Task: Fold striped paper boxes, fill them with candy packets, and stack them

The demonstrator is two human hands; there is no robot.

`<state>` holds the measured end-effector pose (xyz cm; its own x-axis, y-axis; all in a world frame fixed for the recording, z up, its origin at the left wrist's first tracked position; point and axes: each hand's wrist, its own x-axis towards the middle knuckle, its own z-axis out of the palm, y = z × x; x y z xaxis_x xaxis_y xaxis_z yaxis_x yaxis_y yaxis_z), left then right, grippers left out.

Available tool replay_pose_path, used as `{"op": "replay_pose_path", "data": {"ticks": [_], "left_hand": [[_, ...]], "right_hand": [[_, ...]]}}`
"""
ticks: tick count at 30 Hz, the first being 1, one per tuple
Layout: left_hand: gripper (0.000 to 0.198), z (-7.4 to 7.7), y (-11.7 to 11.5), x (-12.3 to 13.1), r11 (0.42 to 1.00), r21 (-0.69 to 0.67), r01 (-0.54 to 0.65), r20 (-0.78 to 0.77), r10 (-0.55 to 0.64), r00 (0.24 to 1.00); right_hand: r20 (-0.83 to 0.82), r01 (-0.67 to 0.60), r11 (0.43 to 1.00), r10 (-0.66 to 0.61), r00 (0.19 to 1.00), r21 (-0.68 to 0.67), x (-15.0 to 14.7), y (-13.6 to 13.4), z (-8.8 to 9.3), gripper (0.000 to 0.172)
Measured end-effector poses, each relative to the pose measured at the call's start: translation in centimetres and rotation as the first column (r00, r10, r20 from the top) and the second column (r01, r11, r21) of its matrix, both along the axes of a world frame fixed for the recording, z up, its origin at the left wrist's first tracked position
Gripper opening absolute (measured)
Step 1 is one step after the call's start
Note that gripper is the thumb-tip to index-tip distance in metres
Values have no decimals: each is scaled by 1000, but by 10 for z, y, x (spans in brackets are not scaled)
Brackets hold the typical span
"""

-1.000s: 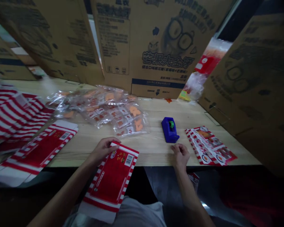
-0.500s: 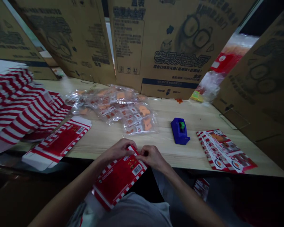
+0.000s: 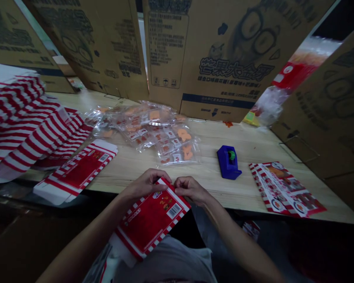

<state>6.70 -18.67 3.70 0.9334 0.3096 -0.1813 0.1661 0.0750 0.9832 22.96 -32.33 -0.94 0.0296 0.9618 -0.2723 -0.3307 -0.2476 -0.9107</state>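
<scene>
A flat red carton with red-and-white striped edges [image 3: 150,220] lies tilted over my lap, its top end at the table's near edge. My left hand [image 3: 146,184] is closed on the carton's top left corner, fingers curled over it. My right hand [image 3: 190,188] pinches the same top edge from the right, the fingertips of both hands almost touching. Just beyond them on the wooden table [image 3: 212,173] lie clear bags of orange snacks [image 3: 153,131].
A blue tape dispenser [image 3: 228,162] stands right of centre. Flat printed cartons [image 3: 286,188] lie at the right, another flat carton [image 3: 76,171] at the left beside a tall striped stack [image 3: 20,122]. Large cardboard boxes [image 3: 224,55] wall the table's back and sides.
My right hand came from the table's edge by the dispenser over to the carton's top edge and took hold. The carton has tilted and swung slightly; the view shifted a little.
</scene>
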Motion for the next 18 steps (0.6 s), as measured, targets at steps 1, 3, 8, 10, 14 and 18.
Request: {"op": "replay_pose_path", "data": {"ticks": [1,3,8,10,14,18], "left_hand": [[25,1,-1,-1,1000,-19,5,8,-5,1000],[26,1,-1,-4,999,-48,17,24,-15,1000],[28,-11,11,-26,988,-60,-143,-5,143,990],[32,-19,19,-44,913,-99,-395,-34,394,919],[38,-44,26,-90,515,-114,-849,-44,851,523],[39,-74,18,-123,276,46,-960,-23,961,275]], "right_hand": [[-106,-15,999,12,994,-31,-2,0,0,40],[-280,-39,997,19,960,-67,-7,1,-2,40],[-424,9,996,-44,905,-85,-12,13,-17,35],[-423,227,965,-261,868,-129,-7,19,-26,29],[-330,612,754,-655,680,-237,16,36,-42,20],[-230,740,640,-767,599,-209,42,64,-48,20]]}}
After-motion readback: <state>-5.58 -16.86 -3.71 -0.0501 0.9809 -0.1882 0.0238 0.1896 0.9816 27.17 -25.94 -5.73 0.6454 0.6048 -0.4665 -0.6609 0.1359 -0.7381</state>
